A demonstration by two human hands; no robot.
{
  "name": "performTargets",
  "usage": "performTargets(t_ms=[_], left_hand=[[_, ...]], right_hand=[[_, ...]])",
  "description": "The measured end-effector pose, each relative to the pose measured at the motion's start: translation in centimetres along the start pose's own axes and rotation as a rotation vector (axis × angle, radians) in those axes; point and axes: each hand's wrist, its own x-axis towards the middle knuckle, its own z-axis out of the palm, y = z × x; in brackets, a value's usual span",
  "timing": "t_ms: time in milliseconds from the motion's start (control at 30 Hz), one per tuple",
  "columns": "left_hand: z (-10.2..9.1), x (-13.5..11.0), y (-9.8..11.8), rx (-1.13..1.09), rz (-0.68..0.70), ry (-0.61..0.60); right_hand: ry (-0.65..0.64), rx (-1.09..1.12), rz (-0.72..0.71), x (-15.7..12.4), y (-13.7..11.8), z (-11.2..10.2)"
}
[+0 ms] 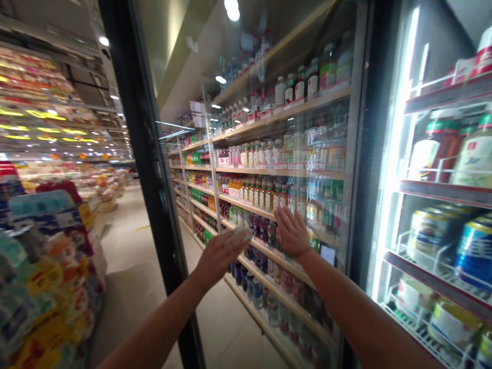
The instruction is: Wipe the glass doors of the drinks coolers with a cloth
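A glass cooler door (246, 169) with a dark frame stands swung open in front of me. My left hand (225, 251) is at the glass, its fingers pressed together over a small pale wiping cloth (245, 236); blur hides the cloth's exact shape. To its right, my right hand (294, 233) lies against the glass with fingers stretched out and nothing in it. Through the pane, shelves of bottled drinks (265, 197) show, partly mixed with reflections.
At the right is the lit cooler interior, with wire-fronted shelves (446, 190), bottles (426, 148) and cans (476, 248). On the left, stacked packaged goods (49, 277) border a pale floor aisle (128, 266). The door's dark edge frame (154, 169) slants between aisle and glass.
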Motion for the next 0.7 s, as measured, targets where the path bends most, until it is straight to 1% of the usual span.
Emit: performTargets(t_ms=[33,67,100,133,167,233,267,300,333,367,400,467,500,533,567,633,700], left_hand=[[0.2,-0.4,0.8,0.028,0.074,-0.031],[0.2,-0.6,1.0,0.059,0.113,-0.048],[-0.1,-0.4,0.7,0.086,0.122,-0.059],[-0.7,0.1,-0.2,0.11,0.09,-0.052],[-1.4,0.7,-1.4,0.131,0.021,-0.027],[-2.6,2.1,-3.8,0.192,-0.151,0.072],[-2.9,2.5,-4.5,0.226,-0.231,0.128],[-3.0,2.6,-4.7,0.252,-0.285,0.168],[-2.7,2.3,-4.3,0.262,-0.301,0.183],[-2.2,1.8,-3.4,0.249,-0.267,0.172],[-1.6,1.0,-2.2,0.221,-0.197,0.14],[-0.5,-0.5,0.2,0.14,0.012,0.043],[-0.2,-1.0,0.9,0.116,0.079,0.004],[-0.3,-1.1,1.0,0.104,0.112,-0.025],[-0.6,-0.9,0.7,0.106,0.105,-0.036],[-1.7,0.3,-1.4,0.144,-0.008,-0.012],[-2.7,2.0,-3.8,0.206,-0.178,0.094]], right_hand=[[-0.002,-0.004,-0.002,0.0,0.0,0.0],[-0.003,-0.012,-0.008,0.0,0.0,0.0],[-0.001,-0.021,-0.011,0.0,0.0,0.0],[0.002,-0.028,-0.012,0.0,0.0,0.0],[0.006,-0.033,-0.014,0.1,0.1,0.0],[0.018,-0.037,-0.019,0.1,0.0,0.0],[0.022,-0.036,-0.021,0.1,0.0,0.1],[0.024,-0.032,-0.02,0.1,0.0,0.1],[0.024,-0.028,-0.017,0.1,0.0,0.1],[0.023,-0.024,-0.013,0.1,0.0,0.1],[0.022,-0.021,-0.008,0.0,0.0,0.1],[0.022,-0.017,-0.002,0.0,0.0,0.1],[0.019,-0.016,-0.001,0.0,0.0,0.1],[0.017,-0.017,-0.001,0.0,0.0,0.1],[0.018,-0.018,-0.003,0.1,0.0,0.1],[0.015,-0.021,-0.005,0.1,0.0,0.1],[0.012,-0.023,-0.007,0.1,0.0,0.1]])
